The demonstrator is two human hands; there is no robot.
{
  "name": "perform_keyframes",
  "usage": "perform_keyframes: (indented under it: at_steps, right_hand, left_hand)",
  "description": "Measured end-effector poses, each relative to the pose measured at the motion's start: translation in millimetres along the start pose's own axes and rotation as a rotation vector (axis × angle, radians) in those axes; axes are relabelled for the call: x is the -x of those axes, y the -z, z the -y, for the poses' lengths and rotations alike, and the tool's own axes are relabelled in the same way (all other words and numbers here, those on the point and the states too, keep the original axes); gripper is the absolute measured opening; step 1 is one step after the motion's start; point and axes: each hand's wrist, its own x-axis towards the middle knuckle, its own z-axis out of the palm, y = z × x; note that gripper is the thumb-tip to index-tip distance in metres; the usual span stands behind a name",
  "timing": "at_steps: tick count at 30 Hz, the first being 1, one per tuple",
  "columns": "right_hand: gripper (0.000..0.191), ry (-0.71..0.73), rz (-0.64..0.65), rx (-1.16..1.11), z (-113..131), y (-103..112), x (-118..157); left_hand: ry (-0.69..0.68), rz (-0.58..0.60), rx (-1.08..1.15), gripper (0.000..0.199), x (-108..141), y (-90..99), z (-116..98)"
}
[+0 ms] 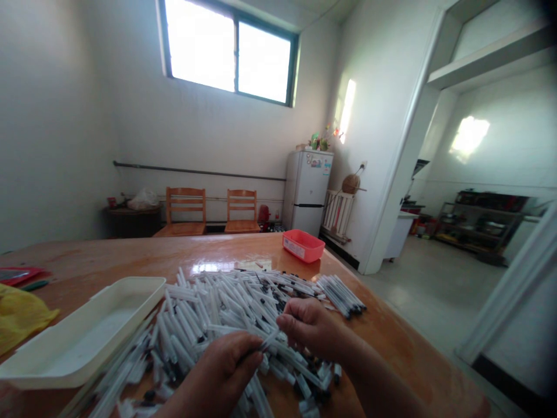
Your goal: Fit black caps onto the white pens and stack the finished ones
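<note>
My left grip [215,371] is closed on a pen [266,341]; my right grip [307,328] is pressed together just beside its tip; both are over a heap of pens [209,313] on the worktop [243,252], beside a white tray [82,331].

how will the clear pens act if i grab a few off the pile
The clear pens will probably feel light and stiff, since they lie straight even where they cross. Their round barrels look apt to roll on the glossy table, and those on the heap may slide when disturbed.
</note>
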Motion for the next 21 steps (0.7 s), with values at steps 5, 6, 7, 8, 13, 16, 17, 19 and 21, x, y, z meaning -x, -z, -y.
perform_keyframes:
  at_steps: [5,6,7,8,13,16,17,19,21]
  right_hand:
    - [0.054,0.158,-0.084,0.141,-0.2,-6.6,-4.6]
    - [0.055,0.141,-0.069,0.110,-1.2,-7.2,-5.4]
    - [0.056,0.119,-0.055,0.075,-2.3,-7.4,-6.0]
    - [0.057,0.100,-0.048,0.046,-3.4,-7.2,-6.4]
    - [0.047,0.115,-0.047,-0.027,-3.5,-4.1,-5.8]
    - [0.032,0.152,-0.043,0.002,0.0,-4.5,-4.2]
    - [0.030,0.168,-0.058,0.045,1.2,-5.0,-3.7]
    - [0.031,0.193,-0.096,0.145,2.9,-6.2,-3.0]
    - [0.037,0.200,-0.117,0.205,3.6,-7.5,-3.0]
  left_hand:
    - [-0.008,-0.022,-0.016,0.020,1.3,0.3,0.8]
    - [-0.005,-0.020,-0.011,0.020,1.2,0.8,0.6]
    - [-0.001,-0.017,-0.001,0.020,1.1,1.6,0.1]
    - [0.004,-0.016,0.008,0.021,0.9,2.7,-0.5]
    - [0.045,-0.025,0.014,0.022,-0.6,8.0,-2.8]
    - [0.044,-0.019,0.014,0.022,-1.0,6.9,-1.1]
    - [0.039,-0.016,0.010,0.022,-0.8,5.9,-0.3]
    - [0.024,-0.025,-0.011,0.022,-0.3,3.5,0.9]
    - [0.001,-0.043,-0.044,0.021,0.2,1.5,1.5]
